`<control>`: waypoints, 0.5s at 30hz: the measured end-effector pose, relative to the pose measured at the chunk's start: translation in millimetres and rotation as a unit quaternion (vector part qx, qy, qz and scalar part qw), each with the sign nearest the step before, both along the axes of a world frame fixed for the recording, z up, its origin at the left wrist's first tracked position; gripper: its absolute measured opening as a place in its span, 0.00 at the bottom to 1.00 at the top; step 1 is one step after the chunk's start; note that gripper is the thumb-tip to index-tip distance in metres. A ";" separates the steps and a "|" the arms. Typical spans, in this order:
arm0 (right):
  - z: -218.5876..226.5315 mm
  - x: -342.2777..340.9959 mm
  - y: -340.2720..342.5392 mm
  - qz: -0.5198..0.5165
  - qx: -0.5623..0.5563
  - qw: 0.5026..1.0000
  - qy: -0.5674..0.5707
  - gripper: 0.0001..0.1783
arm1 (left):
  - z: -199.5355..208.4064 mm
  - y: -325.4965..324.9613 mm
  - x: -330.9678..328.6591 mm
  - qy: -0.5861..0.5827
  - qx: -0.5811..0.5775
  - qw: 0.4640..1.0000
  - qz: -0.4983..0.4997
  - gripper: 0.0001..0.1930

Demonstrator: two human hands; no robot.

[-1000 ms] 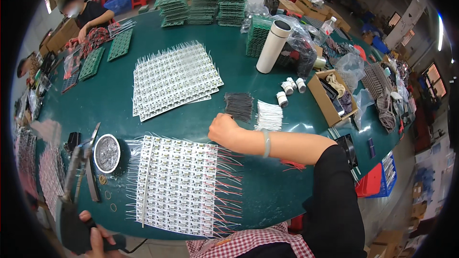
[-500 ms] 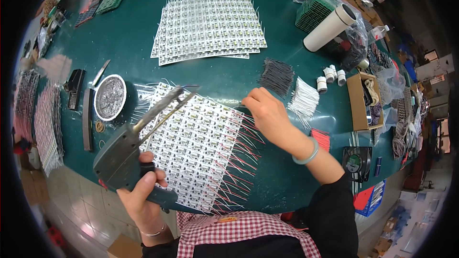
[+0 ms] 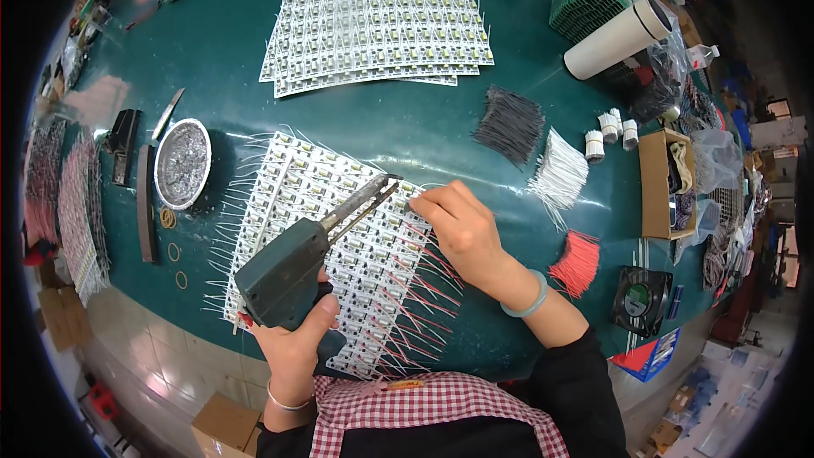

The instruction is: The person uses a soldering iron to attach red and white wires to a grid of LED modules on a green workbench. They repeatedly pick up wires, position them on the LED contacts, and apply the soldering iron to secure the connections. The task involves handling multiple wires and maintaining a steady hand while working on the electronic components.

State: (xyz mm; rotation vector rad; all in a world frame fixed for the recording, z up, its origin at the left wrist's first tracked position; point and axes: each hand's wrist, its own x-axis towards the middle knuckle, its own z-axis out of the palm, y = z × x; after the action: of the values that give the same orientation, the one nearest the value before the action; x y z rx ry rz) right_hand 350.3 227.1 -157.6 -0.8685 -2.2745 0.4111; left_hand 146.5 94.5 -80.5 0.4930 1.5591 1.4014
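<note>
Head view: low and left of centre, the left hand (image 3: 297, 343) closes round a dark soldering gun (image 3: 284, 271), tip over the white circuit panel (image 3: 373, 259). At the panel's upper-right corner, the right hand (image 3: 465, 233) pinches fingertips together (whether on anything, I cannot tell).

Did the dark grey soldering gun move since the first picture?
Yes, to the right. The dark grey soldering gun was mostly left of the round white bowl; now it is right of it, over the white circuit-board panel.

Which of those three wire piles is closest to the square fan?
The red pile, left of the fan; the white pile and black pile lie farther off.
</note>
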 end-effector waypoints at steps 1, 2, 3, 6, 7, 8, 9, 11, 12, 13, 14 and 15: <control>-1.6 0.7 0.4 0.008 0.001 1.000 -0.003 0.15 | 0.0 1.3 0.2 0.003 -0.003 1.000 0.001 0.26; -3.7 1.9 0.7 0.016 0.002 1.000 -0.005 0.15 | -0.2 2.2 0.2 0.005 -0.006 1.000 0.003 0.26; -5.7 3.0 1.2 0.025 0.004 1.000 -0.007 0.15 | -1.8 2.4 -0.3 0.007 -0.001 1.000 0.003 0.26; -4.1 6.3 0.1 0.026 -0.020 0.999 -0.018 0.15 | -6.4 2.0 -3.1 0.014 0.006 1.000 0.004 0.26; -5.5 6.1 -0.9 0.025 -0.017 0.999 -0.020 0.15 | -7.4 2.1 -3.5 0.017 0.003 1.000 0.005 0.26; -7.0 5.8 -2.2 0.024 -0.014 0.999 -0.022 0.16 | -8.4 1.8 -3.9 0.021 0.001 1.000 0.006 0.26; -7.3 5.7 -3.1 0.022 -0.011 0.999 -0.026 0.16 | -8.7 1.7 -4.3 0.023 -0.001 1.000 0.005 0.25; -8.5 5.4 -4.7 0.018 -0.009 1.000 -0.021 0.15 | -9.2 0.8 -4.8 0.026 -0.005 1.000 0.003 0.25; -9.1 5.1 -5.1 0.017 -0.008 1.000 -0.017 0.15 | -9.2 0.3 -4.5 0.026 -0.003 1.000 0.004 0.25; -9.5 4.8 -5.3 0.019 -0.008 1.000 -0.019 0.15 | -9.0 -0.1 -4.0 0.026 -0.001 1.000 0.005 0.25; -9.9 4.5 -5.4 0.020 -0.008 1.000 -0.021 0.15 | -8.8 -0.8 -3.5 0.027 0.001 1.000 0.006 0.25; -9.2 4.6 -5.1 0.019 -0.006 1.000 -0.024 0.15 | -8.1 -1.2 -2.8 0.032 -0.006 0.999 0.003 0.25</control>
State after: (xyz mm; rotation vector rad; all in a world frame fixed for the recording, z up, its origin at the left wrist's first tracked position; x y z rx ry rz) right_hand 354.9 222.0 -166.8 -0.8505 -2.3377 0.4257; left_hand 143.8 93.3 -88.6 0.5314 1.6211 1.3916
